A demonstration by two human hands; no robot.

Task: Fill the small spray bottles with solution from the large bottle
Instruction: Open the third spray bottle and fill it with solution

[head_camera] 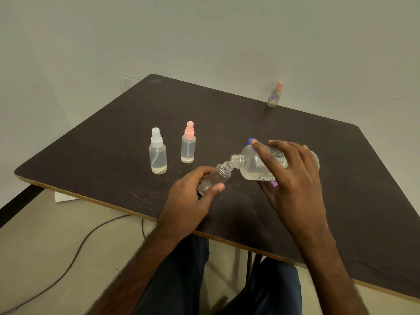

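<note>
Right now, at the middle of the frame, the left hand (191, 196) curls round a small uncapped bottle (218, 176), tilted just above the dark worktop (109, 142). The right hand (293, 176) grips the large bottle (252, 164), tipped so its open neck meets the small one's mouth. A white-capped spray bottle (158, 155) and a pink-capped spray bottle (188, 146) stand upright at centre left.

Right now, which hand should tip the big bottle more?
The right hand: it grips the large bottle, whose mouth sits at the open neck of the small bottle. The left hand holds that small bottle tilted.
</note>
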